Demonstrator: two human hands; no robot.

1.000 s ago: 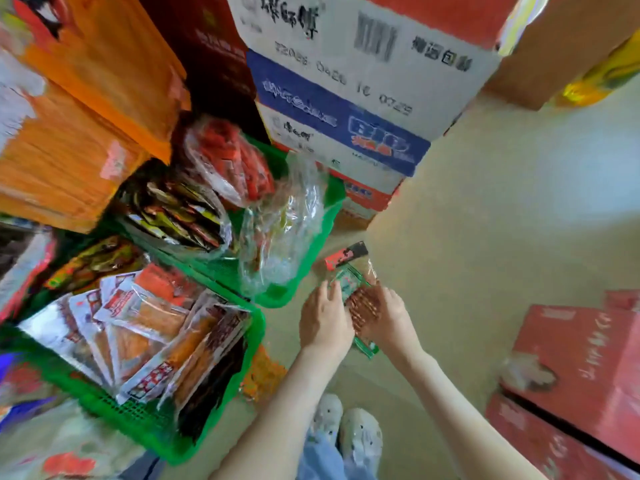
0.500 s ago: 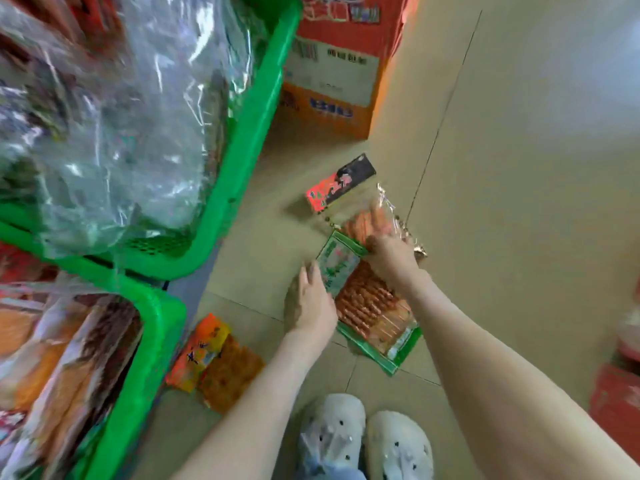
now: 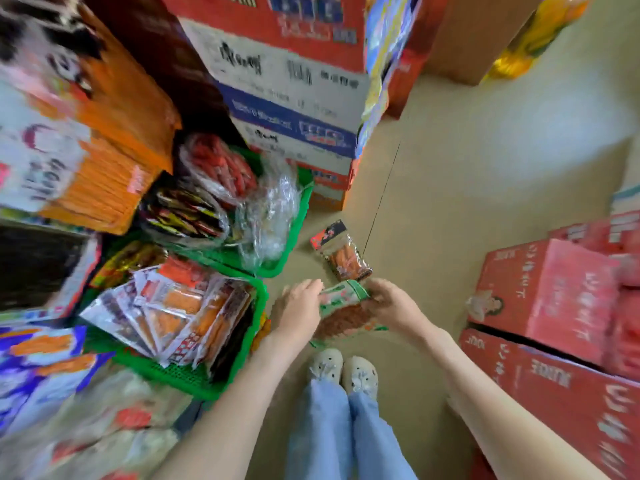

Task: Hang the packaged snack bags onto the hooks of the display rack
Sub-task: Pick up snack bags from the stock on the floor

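Observation:
Both of my hands hold a green-edged snack bag with brown sticks inside, above the floor in front of my shoes. My left hand grips its left side and my right hand grips its right top corner. A second snack bag with a red and black header lies flat on the floor just beyond. No display rack or hook is in view. The picture is blurred by motion.
Two green baskets full of snack packs stand at my left. Stacked cartons rise behind them. Red cartons sit at my right. A small orange pack lies by the near basket. Tan floor runs between.
The green-edged bag has come up off the floor between both hands. The camera has pulled back and up, so the baskets and cartons are in view again.

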